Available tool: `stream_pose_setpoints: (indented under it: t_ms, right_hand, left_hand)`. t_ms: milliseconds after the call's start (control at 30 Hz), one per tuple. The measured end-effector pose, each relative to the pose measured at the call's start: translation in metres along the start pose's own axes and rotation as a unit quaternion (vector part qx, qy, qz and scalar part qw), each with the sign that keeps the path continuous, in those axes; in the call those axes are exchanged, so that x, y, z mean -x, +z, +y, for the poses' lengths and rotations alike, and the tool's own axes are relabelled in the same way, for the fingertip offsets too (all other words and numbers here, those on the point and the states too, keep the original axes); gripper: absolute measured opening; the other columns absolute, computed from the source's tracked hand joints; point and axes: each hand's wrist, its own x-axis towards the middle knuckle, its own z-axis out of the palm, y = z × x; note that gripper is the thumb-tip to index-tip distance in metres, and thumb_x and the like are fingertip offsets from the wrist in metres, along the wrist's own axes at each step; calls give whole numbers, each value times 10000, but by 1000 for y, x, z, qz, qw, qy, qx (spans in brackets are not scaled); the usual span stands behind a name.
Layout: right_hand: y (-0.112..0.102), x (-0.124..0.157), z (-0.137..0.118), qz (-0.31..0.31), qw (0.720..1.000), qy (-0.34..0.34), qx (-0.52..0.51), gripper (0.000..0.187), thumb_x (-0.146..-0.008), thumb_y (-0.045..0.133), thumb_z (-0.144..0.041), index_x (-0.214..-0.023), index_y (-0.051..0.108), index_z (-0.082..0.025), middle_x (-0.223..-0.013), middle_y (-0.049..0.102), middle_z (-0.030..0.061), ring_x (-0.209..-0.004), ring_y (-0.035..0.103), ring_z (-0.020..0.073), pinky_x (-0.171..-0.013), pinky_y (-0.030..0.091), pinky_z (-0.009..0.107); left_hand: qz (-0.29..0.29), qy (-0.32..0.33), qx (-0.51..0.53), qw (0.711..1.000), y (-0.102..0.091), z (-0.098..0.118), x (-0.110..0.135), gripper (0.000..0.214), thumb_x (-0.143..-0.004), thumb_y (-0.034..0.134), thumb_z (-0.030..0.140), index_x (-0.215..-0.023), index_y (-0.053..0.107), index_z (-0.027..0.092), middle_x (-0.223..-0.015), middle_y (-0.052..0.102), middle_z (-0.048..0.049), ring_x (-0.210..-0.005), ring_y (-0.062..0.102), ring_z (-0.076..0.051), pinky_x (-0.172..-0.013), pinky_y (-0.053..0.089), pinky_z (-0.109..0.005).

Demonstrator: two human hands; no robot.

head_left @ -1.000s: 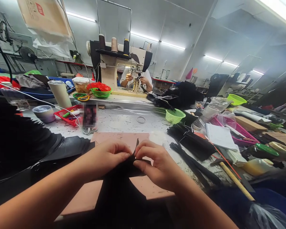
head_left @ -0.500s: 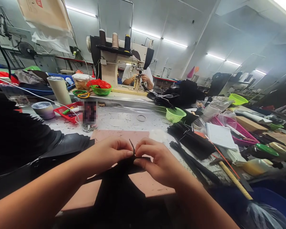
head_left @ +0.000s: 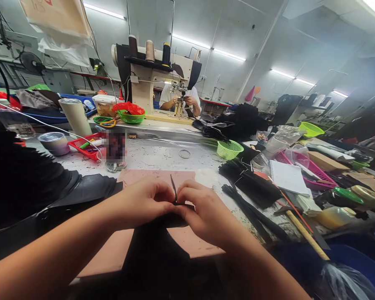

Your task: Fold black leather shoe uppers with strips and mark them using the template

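Note:
My left hand and my right hand meet over a pinkish board, thumbs nearly touching. Both pinch the upper edge of a black material piece, which looks like leather or fabric and hangs down toward me. A thin dark strip sticks up between the fingertips. Its lower end is hidden by my fingers.
At the left rises a tall stack of black pieces. Black strips, a hammer and a notebook lie at the right. A green basket stands farther back. Beyond, a person works at a sewing machine.
My fingertips have drawn closer together on the black piece, and the left thumb now lies nearly against the right. The thin strip shows longer and more upright. The view has shifted slightly.

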Motion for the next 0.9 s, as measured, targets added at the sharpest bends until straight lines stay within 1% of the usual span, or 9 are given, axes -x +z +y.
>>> stream_pose_setpoints:
  t_ms: [133,233,300,367,433,500,633,767,900]
  right_hand:
    - [4,1,7,74,991,13,110,174,-742,675,-215,-630,547,-175,-703,566,11,-619,506,136,-552,372,258]
    - [10,3,11,113,982,-26,150,240,-740,681,-286,-594,529,-172,-668,546,16,-560,479,129,-501,362,259]
    - [14,5,11,136,973,-91,166,173,-782,617,-233,-639,548,-163,-754,572,57,-650,516,164,-577,423,286]
    - [17,7,10,157,956,-155,194,121,-820,534,-184,-708,564,-150,-937,591,125,-776,536,208,-696,454,348]
    - [17,6,9,148,953,-185,191,117,-843,484,-176,-754,555,-150,-1115,558,166,-872,541,234,-768,454,389]
    - [15,3,9,108,971,-175,123,99,-852,472,-173,-770,526,-170,-1156,557,149,-931,549,225,-795,461,373]
    - [8,-4,11,52,992,-104,-47,135,-834,516,-169,-708,474,-196,-954,620,68,-860,572,167,-754,470,299]
    - [6,-7,12,55,990,-46,-120,182,-795,562,-155,-644,467,-191,-852,620,40,-785,578,150,-726,458,287]
    - [8,-7,13,75,988,-24,-136,191,-759,590,-138,-606,486,-185,-799,619,31,-747,581,148,-697,454,279]
  left_hand:
    - [16,8,-28,999,-3,-3,1,181,-663,511,295,-681,645,175,-611,597,26,-603,516,-134,-541,382,-215]
    - [50,-1,-38,998,-5,-8,1,169,-639,491,244,-656,645,176,-562,583,36,-556,510,-125,-510,370,-213]
    - [66,-5,-26,997,-5,-11,1,162,-633,492,241,-662,639,177,-561,590,37,-544,513,-124,-500,373,-212]
    - [78,-2,-33,996,-5,-13,1,163,-637,485,242,-660,634,180,-566,596,35,-542,516,-123,-503,378,-214]
    - [87,6,-66,994,-6,-13,2,166,-631,469,225,-639,629,186,-569,594,35,-551,521,-123,-515,377,-216]
    - [96,16,-101,990,-6,-11,2,169,-621,456,213,-630,624,191,-579,594,35,-569,525,-124,-533,378,-218]
    - [98,11,-131,986,-8,-7,3,181,-621,449,241,-661,620,196,-567,561,37,-542,500,-120,-507,364,-219]
    - [87,11,-135,987,-8,-6,3,189,-619,437,253,-679,609,198,-540,521,44,-513,475,-120,-477,341,-221]
    - [80,16,-123,989,-7,-8,2,181,-618,444,237,-698,602,204,-541,506,52,-514,467,-114,-481,332,-214]
